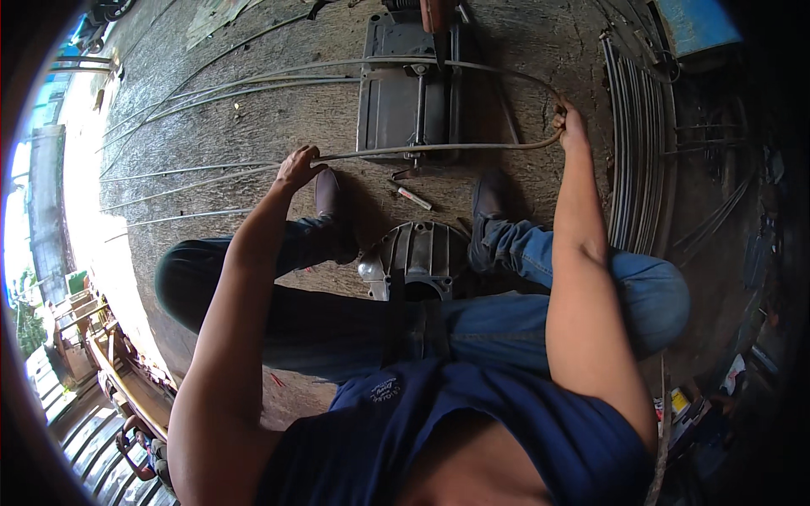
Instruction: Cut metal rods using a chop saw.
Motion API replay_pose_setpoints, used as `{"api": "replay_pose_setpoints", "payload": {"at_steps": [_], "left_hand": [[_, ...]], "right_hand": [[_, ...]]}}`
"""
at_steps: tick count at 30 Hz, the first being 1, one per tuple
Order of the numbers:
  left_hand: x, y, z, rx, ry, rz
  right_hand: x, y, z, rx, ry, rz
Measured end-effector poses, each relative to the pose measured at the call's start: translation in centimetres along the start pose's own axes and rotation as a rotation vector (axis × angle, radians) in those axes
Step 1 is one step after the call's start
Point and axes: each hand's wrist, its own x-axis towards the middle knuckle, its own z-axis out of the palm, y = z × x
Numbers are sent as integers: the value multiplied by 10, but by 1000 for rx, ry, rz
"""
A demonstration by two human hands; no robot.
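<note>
A long thin metal rod point(472, 148) is bent into a wide U, its two limbs trailing off to the left. My right hand point(572, 125) has its fingers closed around the rod at the bend. Over the near limb, my left hand point(299, 167) is closed with its fingers curled on the metal. Both limbs cross above the grey metal machine base point(388, 110), which carries a clamp screw point(420, 105) down its middle. Between my shoes, a white marker pen point(412, 197) lies on the floor.
A ribbed metal housing point(413, 253) stands between my legs. Several straight rods point(637, 152) lie in a bundle at the right. More loose rods point(190, 215) stretch across the floor at the left. Part of a person point(152, 455) shows at the lower left.
</note>
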Motion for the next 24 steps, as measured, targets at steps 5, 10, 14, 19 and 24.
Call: {"api": "replay_pose_setpoints", "payload": {"at_steps": [5, 10, 14, 19, 24], "left_hand": [[1, -6, -9, 42, -67, -93], [-8, 2, -16, 34, -46, -32], [-20, 23, -39, 153, 26, -6], [-15, 54, -67, 51, -28, 25], [-5, 78, -61, 49, -39, 164]], "right_hand": [[-47, 42, 1, 505, -45, 74], [-60, 68, 25, 558, 10, 32], [-55, 33, 39, 439, 375, 128], [-54, -8, 31, 414, 556, 191], [-34, -37, -22, 512, 583, 139]]}}
